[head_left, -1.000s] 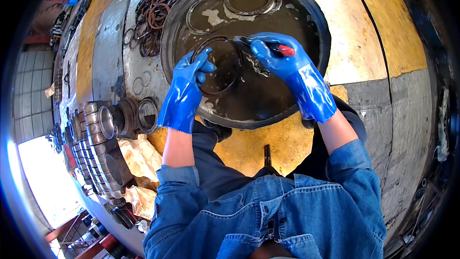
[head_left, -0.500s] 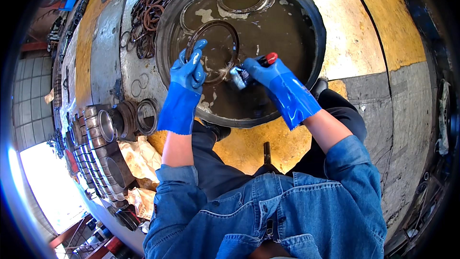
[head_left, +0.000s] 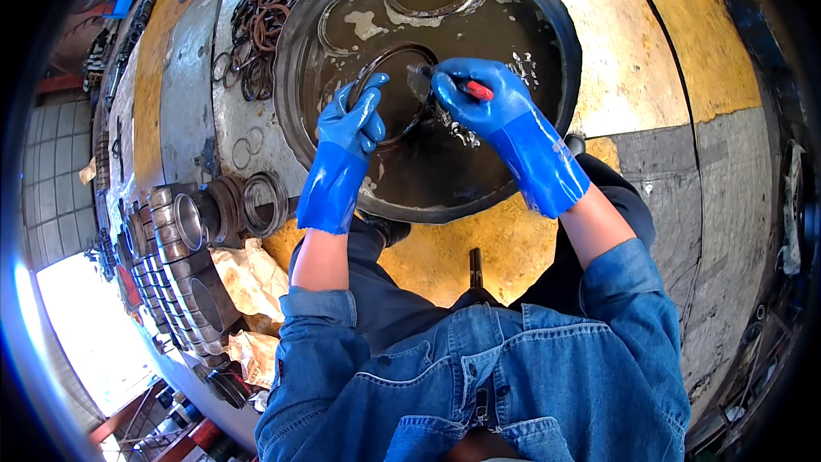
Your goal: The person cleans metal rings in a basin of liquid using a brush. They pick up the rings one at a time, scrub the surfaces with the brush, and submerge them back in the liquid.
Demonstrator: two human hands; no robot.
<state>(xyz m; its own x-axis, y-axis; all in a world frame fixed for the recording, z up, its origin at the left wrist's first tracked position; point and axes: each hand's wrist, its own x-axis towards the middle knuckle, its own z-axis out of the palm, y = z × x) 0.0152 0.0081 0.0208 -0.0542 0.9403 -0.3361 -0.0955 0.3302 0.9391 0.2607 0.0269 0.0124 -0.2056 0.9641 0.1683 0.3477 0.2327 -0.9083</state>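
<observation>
A dark, wet metal ring [head_left: 398, 50] is tilted over a round tub [head_left: 293, 111] of murky liquid, with my blue-gloved left hand [head_left: 352, 115] closed on its left side. My right hand [head_left: 484, 96], gloved alike, is wrapped round a brush with a red-ended handle [head_left: 479, 91]. Its working end is mostly hidden by the glove and blurred, close to the ring's right side. Whether it touches the ring I cannot tell. More large rings [head_left: 432, 13] lie partly in the liquid at the tub's far side.
A heap of rusty rings [head_left: 272, 13] lies on the floor beyond the tub's left rim. To the left stand stacked metal cylinders [head_left: 175, 265], a coil of rings [head_left: 265, 204] and crumpled brown paper [head_left: 250, 274]. My knees flank the tub's near edge.
My right hand has moved up with the brush, from the ring's lower right toward its upper right. The ring has shifted slightly right and down. Splashes now show in the liquid near my right hand.
</observation>
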